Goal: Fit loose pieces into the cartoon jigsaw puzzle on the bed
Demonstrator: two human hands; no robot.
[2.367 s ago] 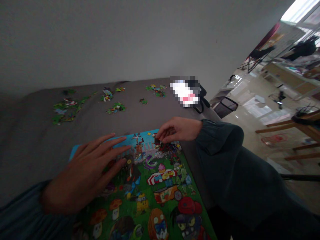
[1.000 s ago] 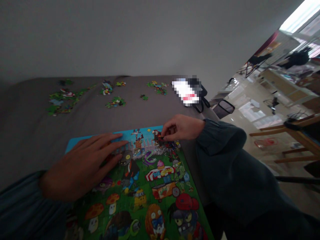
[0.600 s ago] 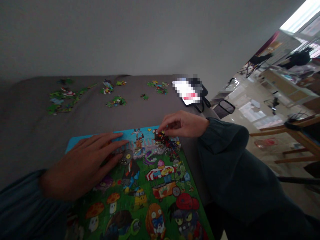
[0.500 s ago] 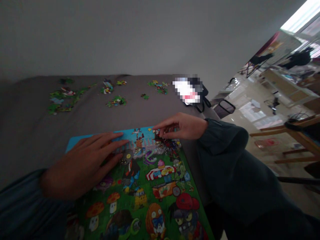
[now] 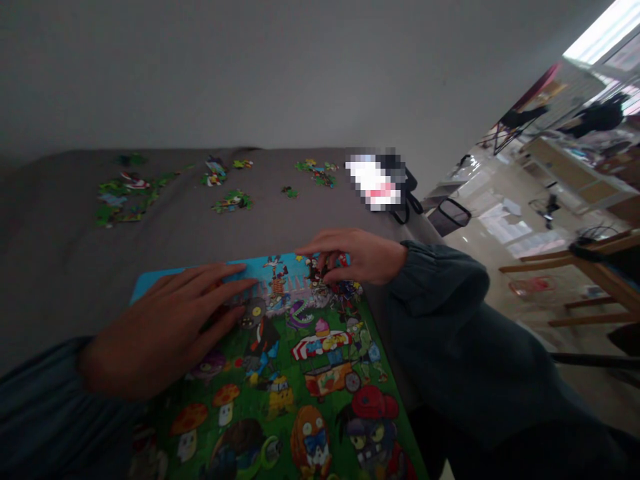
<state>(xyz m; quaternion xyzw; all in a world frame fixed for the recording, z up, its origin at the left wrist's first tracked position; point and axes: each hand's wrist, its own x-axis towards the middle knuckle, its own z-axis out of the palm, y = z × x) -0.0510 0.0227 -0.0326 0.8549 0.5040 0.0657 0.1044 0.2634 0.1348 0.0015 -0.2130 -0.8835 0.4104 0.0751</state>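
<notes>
A colourful cartoon jigsaw puzzle (image 5: 300,373) lies on a grey cloth-covered table (image 5: 60,260). My left hand (image 5: 165,330) rests flat on the puzzle's upper left part, fingers spread and pointing right. At the puzzle's top right corner, my right hand (image 5: 353,255) pinches a small dark puzzle piece (image 5: 316,269) with its fingertips and holds it down against the picture. Both arms wear dark teal sleeves.
Loose puzzle pieces lie in clusters at the table's far side: a green heap (image 5: 123,200) at far left, smaller groups (image 5: 231,201) in the middle and another group (image 5: 315,172) to the right. A black bag (image 5: 407,200) sits at the far right corner. Wooden furniture (image 5: 585,267) stands right.
My right hand has shifted slightly left and down along the puzzle's top edge, fingers working the small piece. My left hand has stayed flat in the same spot.
</notes>
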